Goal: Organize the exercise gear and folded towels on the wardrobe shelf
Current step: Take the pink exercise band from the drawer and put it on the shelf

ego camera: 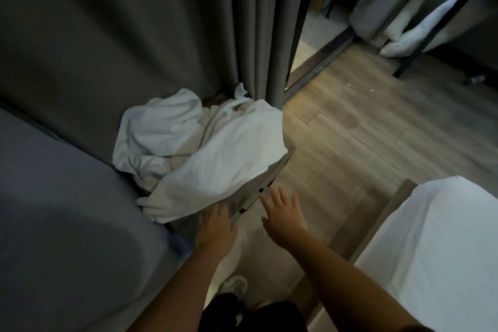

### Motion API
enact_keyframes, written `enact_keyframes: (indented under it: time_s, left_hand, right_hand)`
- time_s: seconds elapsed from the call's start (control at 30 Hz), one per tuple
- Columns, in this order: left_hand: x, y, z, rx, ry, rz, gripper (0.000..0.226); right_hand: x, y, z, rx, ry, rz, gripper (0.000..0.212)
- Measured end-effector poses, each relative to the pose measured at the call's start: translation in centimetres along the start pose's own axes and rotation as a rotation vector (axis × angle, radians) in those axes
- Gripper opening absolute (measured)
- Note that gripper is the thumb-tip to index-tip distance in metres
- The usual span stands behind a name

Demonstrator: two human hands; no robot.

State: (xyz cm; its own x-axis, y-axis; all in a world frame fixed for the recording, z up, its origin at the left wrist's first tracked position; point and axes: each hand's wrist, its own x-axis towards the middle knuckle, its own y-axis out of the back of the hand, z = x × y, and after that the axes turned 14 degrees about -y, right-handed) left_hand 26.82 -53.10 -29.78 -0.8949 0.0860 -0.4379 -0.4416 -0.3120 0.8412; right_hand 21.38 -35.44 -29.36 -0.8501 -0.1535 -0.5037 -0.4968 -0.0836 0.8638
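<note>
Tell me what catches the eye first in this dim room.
A heap of crumpled white cloth lies piled on a grey boxy container at centre, beside the dark grey curtain. Below it, the left hand and right hand reach open toward the container.

Bare wooden floor [363, 129] lies open right of the box [250, 197] and on toward the far right. Rumpled white towels [204, 148] cover the box's top. The grey curtain [258, 21] closes in just behind it; a grey padded bulk [67, 210] crowds the near left, a white-sheeted bed [431, 250] the near right.
</note>
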Motion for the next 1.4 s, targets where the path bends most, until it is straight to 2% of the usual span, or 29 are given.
enact_keyframes:
  time_s: [0.2,0.3,0.47,0.63,0.7,0.9,1.03,1.2,1.3,1.4]
  left_hand:
    - [3.6,2.2,-0.2,-0.096,0.129,0.006,0.063]
    - [5.2,2.7,0.6,-0.179,0.226,0.116,0.062]
    - [5.0,2.3,3.3,-0.272,0.438,0.268,0.06]
    - [4.9,3.0,5.1,-0.26,0.54,0.321,0.06]
    - [5.2,3.8,5.2,-0.263,0.568,0.395,0.057]
    - [5.8,5.2,5.8,-0.347,0.642,0.472,0.057]
    - [6.3,4.6,9.0,-0.288,0.741,0.498,0.054]
    - [9.4,1.0,16.3,-0.269,0.945,0.56,0.054]
    - [11.9,-1.5,20.5,-0.351,1.079,0.5,0.062]
    - [14.3,-4.5,22.7,-0.42,1.121,0.447,0.063]
  right_hand:
    - [5.7,3.8,2.6,-0.107,0.188,-0.028,0.067]
    - [9.5,5.6,3.6,-0.202,0.35,-0.055,0.068]
    - [14.0,8.7,4.5,-0.299,0.696,-0.008,0.067]
    - [17.4,12.1,2.5,-0.332,0.909,0.097,0.075]
    - [18.4,13.1,1.8,-0.388,0.963,0.121,0.073]
    - [20.5,14.0,1.8,-0.472,1.052,0.105,0.072]
    - [22.3,14.6,2.4,-0.591,1.186,0.093,0.067]
    - [25.0,16.5,3.9,-0.74,1.379,0.109,0.065]
    - [25.7,16.5,5.9,-0.775,1.46,0.117,0.065]
    - [26.2,15.1,7.5,-0.701,1.553,0.149,0.065]
